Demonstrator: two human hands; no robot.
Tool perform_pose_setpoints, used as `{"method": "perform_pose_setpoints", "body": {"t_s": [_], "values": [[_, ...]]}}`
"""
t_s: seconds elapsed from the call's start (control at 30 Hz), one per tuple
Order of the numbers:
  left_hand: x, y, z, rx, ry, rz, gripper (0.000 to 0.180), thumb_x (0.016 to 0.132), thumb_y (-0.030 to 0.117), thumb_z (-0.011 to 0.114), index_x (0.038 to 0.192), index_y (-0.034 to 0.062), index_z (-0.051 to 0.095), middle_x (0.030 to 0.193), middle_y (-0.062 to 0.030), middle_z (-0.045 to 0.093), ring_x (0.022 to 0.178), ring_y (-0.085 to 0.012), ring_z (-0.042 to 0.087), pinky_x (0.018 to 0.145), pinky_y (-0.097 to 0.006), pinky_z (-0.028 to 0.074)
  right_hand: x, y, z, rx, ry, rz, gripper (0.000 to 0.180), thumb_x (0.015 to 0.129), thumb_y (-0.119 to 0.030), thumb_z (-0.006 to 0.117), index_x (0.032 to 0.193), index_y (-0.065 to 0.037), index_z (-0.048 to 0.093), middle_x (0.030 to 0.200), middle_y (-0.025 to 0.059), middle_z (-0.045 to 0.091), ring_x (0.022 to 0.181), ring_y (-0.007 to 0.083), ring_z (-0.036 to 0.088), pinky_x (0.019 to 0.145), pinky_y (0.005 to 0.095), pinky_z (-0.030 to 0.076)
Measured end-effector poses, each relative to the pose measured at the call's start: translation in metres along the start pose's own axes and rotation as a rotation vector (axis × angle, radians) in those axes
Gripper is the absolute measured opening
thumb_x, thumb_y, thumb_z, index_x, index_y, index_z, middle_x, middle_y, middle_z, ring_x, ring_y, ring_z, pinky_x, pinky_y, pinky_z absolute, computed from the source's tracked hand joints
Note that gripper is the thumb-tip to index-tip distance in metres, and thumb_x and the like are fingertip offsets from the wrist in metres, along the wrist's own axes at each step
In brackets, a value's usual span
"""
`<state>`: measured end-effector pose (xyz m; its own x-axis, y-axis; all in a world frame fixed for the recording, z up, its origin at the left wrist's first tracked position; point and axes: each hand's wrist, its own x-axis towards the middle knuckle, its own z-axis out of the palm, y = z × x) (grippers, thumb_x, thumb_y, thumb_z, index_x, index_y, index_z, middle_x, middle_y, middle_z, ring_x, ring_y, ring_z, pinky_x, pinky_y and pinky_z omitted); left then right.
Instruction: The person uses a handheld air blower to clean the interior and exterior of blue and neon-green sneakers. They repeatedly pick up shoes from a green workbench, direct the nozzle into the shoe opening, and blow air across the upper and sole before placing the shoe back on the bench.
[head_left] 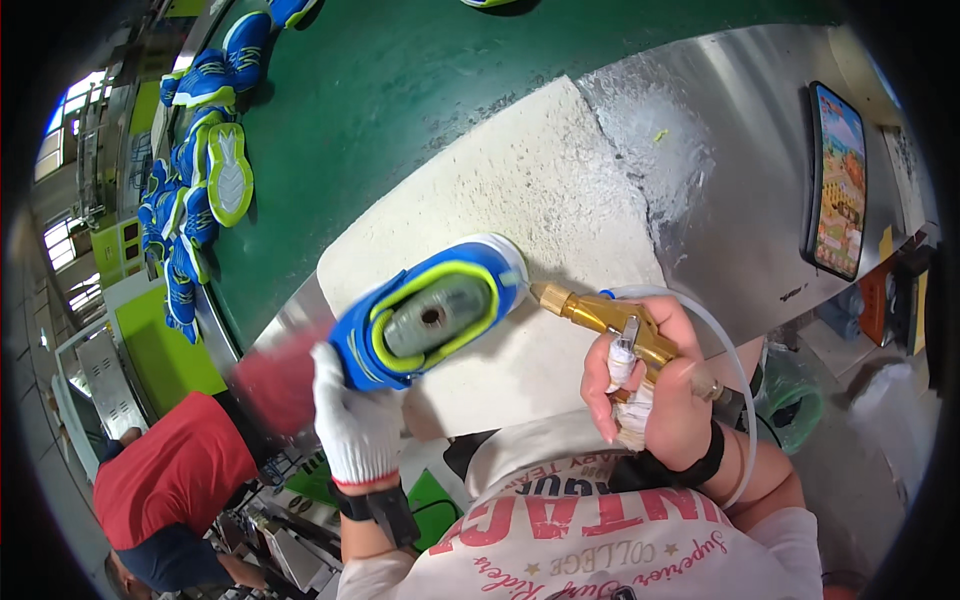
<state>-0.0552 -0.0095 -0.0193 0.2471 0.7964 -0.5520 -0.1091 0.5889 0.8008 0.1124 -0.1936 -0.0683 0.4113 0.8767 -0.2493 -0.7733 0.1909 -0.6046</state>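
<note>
A blue sports shoe with a lime collar and a pale sole edge is held tilted above a white sheet. Inside its opening sits a grey-green shoe last with a round hole in its top. My left hand, in a white knit glove, grips the shoe at its lower-left end; some fingers are hidden behind it. Bare fingers of my right hand wrap round a brass spray gun with a white-taped handle. Its nozzle points left, close to the shoe's upper-right end. From the gun runs a clear hose.
The worn white sheet overlaps a green conveyor belt and a metal surface. Several blue shoes line the belt's left edge. A phone stands at the right. A person in a red shirt is at lower left.
</note>
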Motion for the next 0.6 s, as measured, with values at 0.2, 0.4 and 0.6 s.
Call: {"method": "perform_pose_setpoints", "body": {"t_s": [0.2,0.4,0.6], "values": [[-0.061,-0.011,-0.023,-0.098,-0.212,-0.514,0.067,0.091,0.044,0.053,0.136,-0.0029,0.035,0.122,-0.0216,0.055,0.102,-0.0390,0.061,0.076,-0.046,0.058,-0.022,0.021,0.003,-0.302,-0.111,-0.196,0.076,0.082,-0.038,0.069,0.132,0.000,0.027,0.089,0.0123,0.055,0.069,0.0143,0.052,0.063,0.0261,0.046],[-0.069,-0.037,-0.020,-0.411,-0.478,-0.702,0.069,0.090,0.047,0.054,0.138,0.0013,0.034,0.122,-0.0209,0.054,0.103,-0.0359,0.060,0.075,-0.048,0.056,-0.038,0.018,0.004,-0.874,-0.351,-0.375,0.078,0.075,-0.033,0.077,0.128,0.007,0.036,0.083,0.0162,0.052,0.068,0.0317,0.051,0.064,0.0355,0.045],[-0.066,-0.070,0.000,-0.566,-0.764,-0.821,0.060,0.093,0.032,0.054,0.140,0.0023,0.031,0.133,-0.0194,0.047,0.117,-0.0347,0.053,0.093,-0.052,0.047,-0.083,-0.025,-0.001,-0.701,-0.247,-0.122,0.074,0.077,-0.041,0.074,0.126,0.004,0.042,0.081,0.0111,0.054,0.071,0.0209,0.054,0.064,0.0316,0.045]]}}
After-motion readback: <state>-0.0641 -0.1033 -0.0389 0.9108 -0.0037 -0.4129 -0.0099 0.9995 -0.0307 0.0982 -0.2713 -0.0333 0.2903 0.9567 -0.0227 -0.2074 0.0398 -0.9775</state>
